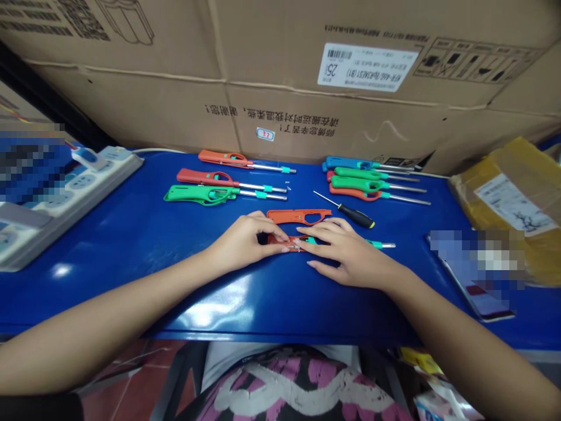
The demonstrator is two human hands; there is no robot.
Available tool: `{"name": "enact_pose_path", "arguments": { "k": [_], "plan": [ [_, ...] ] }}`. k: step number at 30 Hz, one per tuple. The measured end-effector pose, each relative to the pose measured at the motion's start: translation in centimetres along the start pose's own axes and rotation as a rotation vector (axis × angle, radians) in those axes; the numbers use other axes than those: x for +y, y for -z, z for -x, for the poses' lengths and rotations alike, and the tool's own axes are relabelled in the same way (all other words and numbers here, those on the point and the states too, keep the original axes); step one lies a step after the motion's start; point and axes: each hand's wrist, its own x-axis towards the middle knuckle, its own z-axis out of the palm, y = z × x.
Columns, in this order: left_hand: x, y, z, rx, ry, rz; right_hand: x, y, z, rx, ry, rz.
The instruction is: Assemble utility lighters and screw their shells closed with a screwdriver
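An opened orange gas lighter (300, 248) lies on the blue table in front of me, its inner parts partly showing and its metal tube pointing right. My left hand (245, 241) is closed at the handle end, thumb and forefinger together on the lighter. Across its middle lies my right hand (350, 252), fingers stretched out and apart, fingertips touching the orange body and covering part of it. Just behind both hands rests a loose orange shell half (298, 216) with a trigger opening. A screwdriver (355, 215) with a black and yellow handle lies beyond my right hand.
Red and green lighters (201, 194) lie back left; blue, green and orange ones (357, 182) lie back right. A power strip (74, 193) runs along the left. A phone (477, 286) and a taped parcel (512, 204) sit right. Cardboard (272, 88) walls the back.
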Motion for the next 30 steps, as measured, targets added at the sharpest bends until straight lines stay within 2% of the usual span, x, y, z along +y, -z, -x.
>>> {"name": "enact_pose_path", "arguments": {
  "k": [3,7,15,19,24,26,30],
  "plan": [
    [-0.2,0.3,0.0,0.008,-0.074,-0.061,0.1,0.1,0.1,-0.009,-0.004,0.03],
    [-0.2,1.4,-0.1,-0.04,-0.148,-0.111,0.4,0.2,0.2,0.012,0.0,0.043],
    [-0.7,1.8,-0.4,-0.068,-0.143,-0.031,0.9,-0.3,0.0,0.078,-0.01,0.038],
    [-1.1,2.0,-0.7,-0.092,-0.28,-0.023,0.8,-0.3,-0.2,0.095,-0.025,-0.015],
    [-1.3,2.0,-0.8,-0.095,-0.425,-0.119,0.9,-0.6,0.0,0.115,-0.054,-0.097],
    [-1.3,1.6,-0.6,-0.101,-0.431,-0.103,1.0,-0.7,0.0,0.123,-0.058,-0.1],
    [-1.4,0.9,-0.3,-0.054,-0.354,-0.029,1.1,-0.9,0.0,0.133,-0.077,-0.096]
  ]
}}
